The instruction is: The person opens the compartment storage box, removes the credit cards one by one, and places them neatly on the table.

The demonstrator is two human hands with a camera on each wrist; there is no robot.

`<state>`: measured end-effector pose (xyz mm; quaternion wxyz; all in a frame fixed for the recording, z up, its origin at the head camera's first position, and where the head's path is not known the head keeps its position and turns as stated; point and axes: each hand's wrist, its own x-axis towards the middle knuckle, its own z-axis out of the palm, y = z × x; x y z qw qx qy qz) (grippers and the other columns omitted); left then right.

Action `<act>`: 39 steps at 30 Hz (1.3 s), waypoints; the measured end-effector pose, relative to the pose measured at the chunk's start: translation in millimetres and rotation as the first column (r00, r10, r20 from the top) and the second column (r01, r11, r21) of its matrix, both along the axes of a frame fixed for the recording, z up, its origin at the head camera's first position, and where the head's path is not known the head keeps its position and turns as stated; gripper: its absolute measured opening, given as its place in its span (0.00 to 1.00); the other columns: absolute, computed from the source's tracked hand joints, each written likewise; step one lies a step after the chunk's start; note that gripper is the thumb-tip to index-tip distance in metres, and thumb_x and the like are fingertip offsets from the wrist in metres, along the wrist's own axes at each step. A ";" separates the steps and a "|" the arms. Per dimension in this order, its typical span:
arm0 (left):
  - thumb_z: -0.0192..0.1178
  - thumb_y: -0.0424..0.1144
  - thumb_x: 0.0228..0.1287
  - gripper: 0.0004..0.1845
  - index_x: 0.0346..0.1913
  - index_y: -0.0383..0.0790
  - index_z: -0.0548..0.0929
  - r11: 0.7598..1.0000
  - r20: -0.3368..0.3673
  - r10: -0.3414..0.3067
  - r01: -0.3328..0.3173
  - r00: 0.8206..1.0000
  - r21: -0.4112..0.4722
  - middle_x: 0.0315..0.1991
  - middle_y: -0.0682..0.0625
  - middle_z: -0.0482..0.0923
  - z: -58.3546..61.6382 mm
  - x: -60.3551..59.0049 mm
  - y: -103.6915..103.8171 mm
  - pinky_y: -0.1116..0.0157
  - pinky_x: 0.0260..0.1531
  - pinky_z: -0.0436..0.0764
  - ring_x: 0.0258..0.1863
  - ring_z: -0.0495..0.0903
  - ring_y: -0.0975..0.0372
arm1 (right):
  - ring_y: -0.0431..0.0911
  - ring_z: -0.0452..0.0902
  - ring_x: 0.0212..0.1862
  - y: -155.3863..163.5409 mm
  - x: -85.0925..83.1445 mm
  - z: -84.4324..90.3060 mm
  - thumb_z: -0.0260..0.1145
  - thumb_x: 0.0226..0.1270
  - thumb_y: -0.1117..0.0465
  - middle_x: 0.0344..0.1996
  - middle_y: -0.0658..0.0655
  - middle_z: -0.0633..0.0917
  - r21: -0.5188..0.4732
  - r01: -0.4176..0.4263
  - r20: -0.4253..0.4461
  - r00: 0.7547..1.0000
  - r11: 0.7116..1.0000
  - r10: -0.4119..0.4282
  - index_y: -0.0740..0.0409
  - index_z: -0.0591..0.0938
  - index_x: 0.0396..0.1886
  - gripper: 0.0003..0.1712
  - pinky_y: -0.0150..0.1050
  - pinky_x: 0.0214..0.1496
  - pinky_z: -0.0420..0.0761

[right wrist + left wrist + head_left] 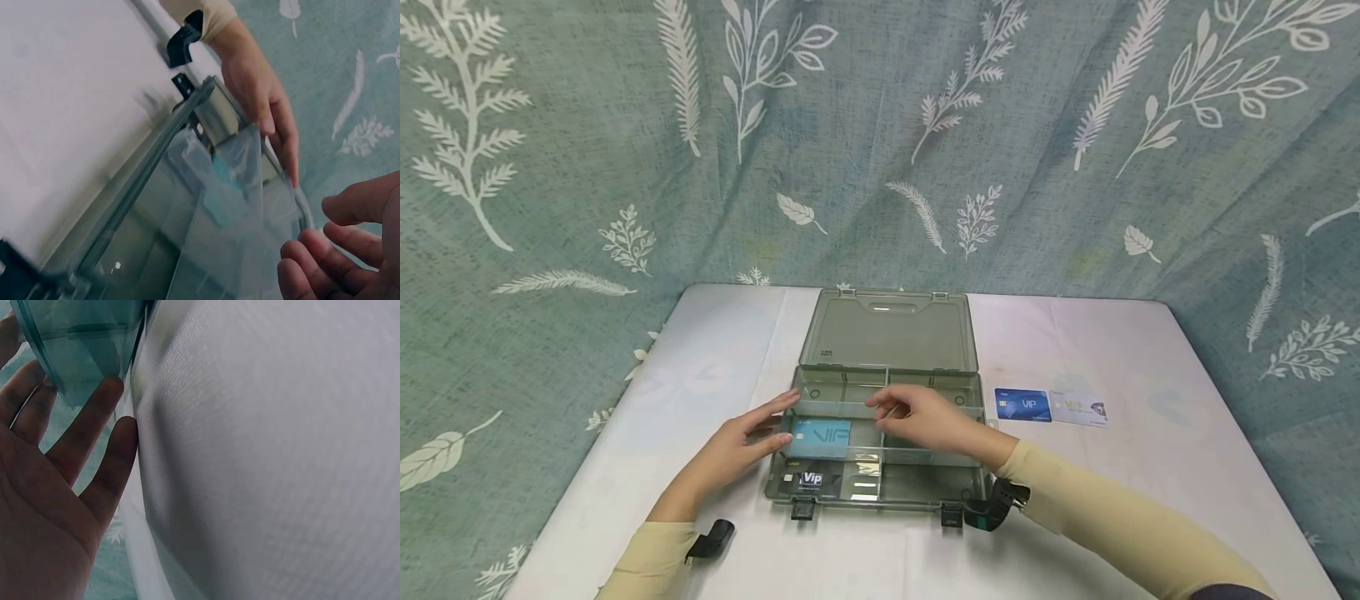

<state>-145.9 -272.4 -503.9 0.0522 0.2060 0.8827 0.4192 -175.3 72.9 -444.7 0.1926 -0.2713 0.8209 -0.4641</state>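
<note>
Open compartment box (880,417) sits mid-table (1150,500), lid back. Left hand (741,446) rests against the box's left wall, fingers straight and loosely spread, steadying it. Right hand (925,417) hovers over the middle compartments, fingers loosely curled; can't tell whether it pinches anything. 1 light-blue VIP card (822,439) lies in the left compartment, 1 black VIP card (810,479) in the front-left one. 2 cards remain outside, right of the box: blue card (1022,405) and white card (1078,408). Judged roughly half done.
</note>
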 end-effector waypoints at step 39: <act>0.63 0.45 0.73 0.32 0.77 0.46 0.68 1.000 -0.015 -0.008 0.009 1.000 0.011 0.79 0.51 0.59 -1.8 -0.6 0.9 0.45 0.65 0.75 0.65 0.75 0.45 | 0.63 0.69 0.69 -64.8 -5.7 9.7 0.69 0.68 0.58 0.73 0.73 0.65 -0.079 0.100 0.644 0.765 0.992 -0.026 0.80 0.53 0.76 0.50 0.50 0.73 0.72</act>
